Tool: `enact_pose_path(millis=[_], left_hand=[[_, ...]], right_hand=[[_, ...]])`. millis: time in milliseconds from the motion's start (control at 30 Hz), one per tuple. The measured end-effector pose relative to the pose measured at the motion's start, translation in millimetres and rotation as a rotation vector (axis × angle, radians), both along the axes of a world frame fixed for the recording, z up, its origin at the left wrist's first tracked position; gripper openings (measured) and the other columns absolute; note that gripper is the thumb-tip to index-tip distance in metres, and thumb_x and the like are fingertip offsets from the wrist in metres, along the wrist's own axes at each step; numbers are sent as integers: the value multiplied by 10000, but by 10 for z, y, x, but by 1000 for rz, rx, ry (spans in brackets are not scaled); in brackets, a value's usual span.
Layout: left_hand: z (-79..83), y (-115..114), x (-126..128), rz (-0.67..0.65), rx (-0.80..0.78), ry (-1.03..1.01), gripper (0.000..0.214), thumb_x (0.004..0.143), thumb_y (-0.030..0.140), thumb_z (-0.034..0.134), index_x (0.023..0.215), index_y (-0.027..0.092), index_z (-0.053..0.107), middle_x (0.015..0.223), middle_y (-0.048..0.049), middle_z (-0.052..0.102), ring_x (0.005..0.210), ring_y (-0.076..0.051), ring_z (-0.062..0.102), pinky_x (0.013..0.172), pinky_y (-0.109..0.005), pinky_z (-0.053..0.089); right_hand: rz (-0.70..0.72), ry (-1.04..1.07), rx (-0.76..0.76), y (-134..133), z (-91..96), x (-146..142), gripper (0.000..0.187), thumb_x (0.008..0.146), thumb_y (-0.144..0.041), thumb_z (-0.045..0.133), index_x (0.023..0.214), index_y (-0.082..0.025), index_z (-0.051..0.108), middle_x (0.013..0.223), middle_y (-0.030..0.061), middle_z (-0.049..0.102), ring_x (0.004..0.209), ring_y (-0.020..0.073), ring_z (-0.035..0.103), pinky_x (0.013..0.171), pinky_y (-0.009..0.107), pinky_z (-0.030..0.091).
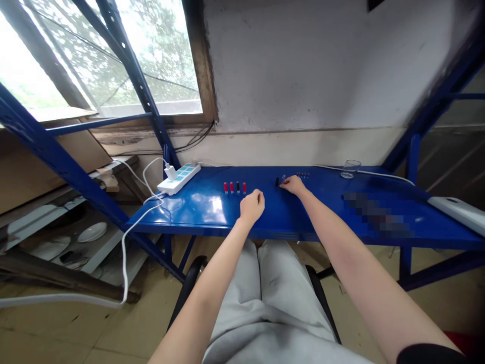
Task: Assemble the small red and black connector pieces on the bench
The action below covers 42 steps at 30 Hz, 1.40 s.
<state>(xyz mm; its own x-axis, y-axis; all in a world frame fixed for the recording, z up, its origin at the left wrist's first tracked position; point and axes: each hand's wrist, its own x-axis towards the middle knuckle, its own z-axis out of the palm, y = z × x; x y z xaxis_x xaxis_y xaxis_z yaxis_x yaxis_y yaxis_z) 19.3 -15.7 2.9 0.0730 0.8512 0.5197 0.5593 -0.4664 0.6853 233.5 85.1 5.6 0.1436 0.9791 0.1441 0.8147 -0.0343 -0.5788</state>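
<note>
Blue counter stands along pale wall near window; left hand is curled closed, grip of right hand I cannot tell.

Blue metal table w/ glossy top, back edge along off-white wall; brown-framed window past back L corner, bright daylight in. Low shelves off L edge; beige tiled flr below.

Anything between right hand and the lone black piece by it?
Nothing visible. The black piece is just left of the right hand; contact is too small to tell. The left hand is off to the side, clear of that gap.
</note>
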Motion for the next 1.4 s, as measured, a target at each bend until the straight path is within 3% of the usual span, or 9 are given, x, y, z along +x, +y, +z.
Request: enact_pose_path(millis=[100,200,267,467,700,933,1067,1233,1400], left_hand=[[20,-56,-74,50,-45,221,141,830,278,458,890,205,563,693,-60,606,660,-201,596,621,-261,385],[54,-66,-225,122,-100,382,310,837,268,432,1132,192,487,940,-133,633,758,-238,623,682,-307,420],[82,-50,-310,153,-121,440,428,844,268,410,1261,174,399,1025,-167,614,795,-261,629,706,-331,433],[119,65,-278,188,-124,477,587,856,277,386,1401,126,226,1058,-210,584,866,-307,624,762,-369,439],[80,251,-184,272,-107,399,542,877,249,342,1382,71,262,866,-194,625,845,-298,628,778,-368,438],[51,371,-203,321,-131,503,465,902,228,272,1341,81,325,880,-191,644,835,-260,648,746,-322,461],[79,395,-212,330,-147,584,374,913,205,233,1209,104,437,897,-173,651,859,-250,645,743,-326,465],[133,400,-195,286,-163,366,260,905,250,314,991,125,525,855,-160,658,827,-251,643,710,-321,458],[107,395,-78,-90,-238,-242,234,908,252,294,875,155,504,772,-67,649,469,-93,548,483,-206,395]], right_hand=[[43,-36,-72,-60,100,87,194,581,-258,736,708,-119,688,630,66,655,654,190,624,640,279,476],[148,-96,-244,-183,230,209,185,575,-296,745,620,-134,668,501,50,611,484,167,573,549,288,466],[207,-139,-264,-306,312,232,204,617,-333,719,566,-146,655,488,60,608,441,159,548,524,294,454],[212,2,74,-756,392,-210,230,760,-329,573,859,-168,703,680,76,672,644,189,613,630,295,449],[215,226,392,-896,159,-763,331,815,-394,453,944,-182,672,706,52,642,630,168,572,623,294,442],[314,303,429,-953,-13,-899,354,826,-447,436,932,-192,657,709,50,634,600,159,554,592,286,442],[341,300,429,-969,-36,-892,343,821,-450,449,903,-188,654,705,51,631,602,163,555,590,290,442],[289,283,438,-969,-54,-875,313,834,-450,426,871,-203,615,689,43,616,607,167,553,569,282,418],[117,333,469,-1008,-26,-881,324,813,-519,447,900,-211,502,657,9,578,584,159,536,552,263,379]])
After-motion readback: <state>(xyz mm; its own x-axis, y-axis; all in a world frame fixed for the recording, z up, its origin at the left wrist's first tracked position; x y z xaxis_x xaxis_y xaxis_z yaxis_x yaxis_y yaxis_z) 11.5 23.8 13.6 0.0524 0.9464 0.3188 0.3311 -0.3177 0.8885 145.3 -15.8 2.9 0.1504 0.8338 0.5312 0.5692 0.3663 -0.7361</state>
